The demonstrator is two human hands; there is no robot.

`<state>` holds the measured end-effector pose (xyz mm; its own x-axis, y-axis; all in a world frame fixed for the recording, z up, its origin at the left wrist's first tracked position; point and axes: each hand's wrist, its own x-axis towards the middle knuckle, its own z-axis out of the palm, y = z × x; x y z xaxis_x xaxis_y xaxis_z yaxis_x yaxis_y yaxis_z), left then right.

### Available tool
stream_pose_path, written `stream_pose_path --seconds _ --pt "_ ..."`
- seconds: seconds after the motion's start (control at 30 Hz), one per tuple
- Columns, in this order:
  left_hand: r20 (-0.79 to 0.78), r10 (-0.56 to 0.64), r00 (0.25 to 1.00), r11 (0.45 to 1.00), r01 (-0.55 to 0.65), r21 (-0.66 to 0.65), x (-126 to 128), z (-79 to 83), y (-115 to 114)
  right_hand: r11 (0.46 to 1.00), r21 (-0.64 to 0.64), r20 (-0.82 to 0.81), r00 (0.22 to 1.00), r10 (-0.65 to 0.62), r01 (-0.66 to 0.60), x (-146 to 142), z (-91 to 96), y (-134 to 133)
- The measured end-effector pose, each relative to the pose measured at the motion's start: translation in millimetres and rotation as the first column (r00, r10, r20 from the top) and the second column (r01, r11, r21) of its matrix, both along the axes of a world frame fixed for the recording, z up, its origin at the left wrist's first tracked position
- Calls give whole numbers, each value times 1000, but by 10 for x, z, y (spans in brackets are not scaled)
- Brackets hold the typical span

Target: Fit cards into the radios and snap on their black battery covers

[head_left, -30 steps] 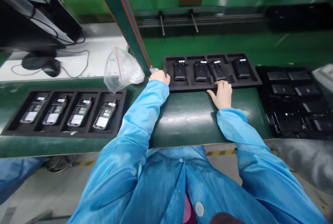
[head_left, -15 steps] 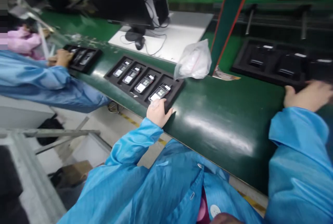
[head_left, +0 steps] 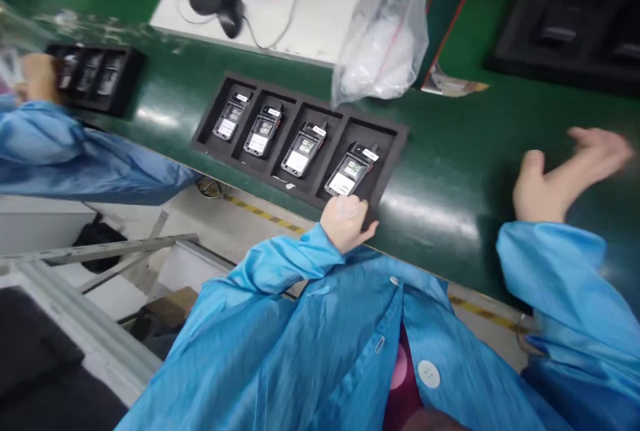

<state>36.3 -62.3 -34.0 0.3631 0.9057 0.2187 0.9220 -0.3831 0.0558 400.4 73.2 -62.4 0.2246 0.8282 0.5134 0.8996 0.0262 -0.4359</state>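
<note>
A black foam tray point(head_left: 320, 195) lies along the front of the bench, with a handheld device in each of its several compartments. The rightmost device point(head_left: 351, 169) has a white label and a short antenna stub. My left hand point(head_left: 346, 221) is closed over the tray's near edge, just below that device; its fingers are curled and partly hidden. Over the bare bench surface to the right, my right hand point(head_left: 565, 174) is held with thumb and fingers apart and nothing in it. Beyond it sits another dark tray point(head_left: 525, 61) with dark devices, cut off by the frame.
A clear plastic bag point(head_left: 383, 57) with white contents stands behind the tray, beside a green post point(head_left: 447, 11). At the back are a mouse point(head_left: 231, 15) and its cable. On the left, a co-worker's hand point(head_left: 40, 77) touches another tray point(head_left: 120, 84).
My right hand has left the dark tray on the right and moved nearer. The tray at my left hand has slid rightward along the bench. The view has tilted downward.
</note>
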Motion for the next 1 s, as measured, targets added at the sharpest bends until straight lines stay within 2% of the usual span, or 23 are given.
stream_pose_path --seconds 0.03,0.07,0.13,0.2,0.3,0.4,0.43,0.5,0.57,0.63,0.7,0.77,0.83,0.93,0.97,1.0 --pt "18 -39 999 999 39 -6 185 6 -52 993 18 -52 991 121 -120 -169 50 -233" --pt "40 -77 996 997 78 -10 378 14 -100 977 -38 -127 971 205 -211 -322 103 -457" --pt "90 -169 982 985 170 -10 768 30 -180 939 -150 -257 929 265 -309 -546 204 -845" --pt "145 -274 951 961 277 -3 1128 34 -239 915 -237 -313 917 247 -328 -632 279 -1123" --pt "229 -402 886 913 406 33 1567 13 -317 907 -295 -328 923 200 -301 -524 313 -1363" --pt "295 -478 827 875 478 77 1851 0 -393 919 -297 -338 929 151 -258 -298 293 -1506" --pt "323 -521 790 846 528 76 1902 5 -410 927 -287 -342 930 136 -242 -230 285 -1545" --pt "432 -618 657 744 667 50 1919 30 -418 939 -270 -349 931 112 -214 -125 272 -1608" --pt "618 -634 465 611 791 31 1812 73 -383 944 -272 -334 938 91 -189 -69 262 -1643" --pt "815 -512 272 504 863 28 1595 131 -314 941 -301 -306 950 55 -152 -53 251 -1652" --pt "939 -316 134 426 905 14 1319 198 -227 938 -331 -282 959 9 -106 -61 244 -1651" --pt "987 -147 68 362 932 -10 1062 263 -145 936 -343 -274 962 -22 -76 -87 261 -1663" --pt "999 -42 31 299 954 -17 889 315 -86 952 -302 -262 964 -44 -39 -138 331 -1707" --pt "999 42 -24 190 982 15 818 372 -50 993 -81 -265 958 -106 88 -287 551 -1820" --pt "998 59 -29 152 988 20 831 389 -47 995 -1 -293 951 -97 101 -355 638 -1860" --pt "997 71 -32 119 993 23 851 406 -47 997 46 -336 941 -42 61 -428 722 -1895"
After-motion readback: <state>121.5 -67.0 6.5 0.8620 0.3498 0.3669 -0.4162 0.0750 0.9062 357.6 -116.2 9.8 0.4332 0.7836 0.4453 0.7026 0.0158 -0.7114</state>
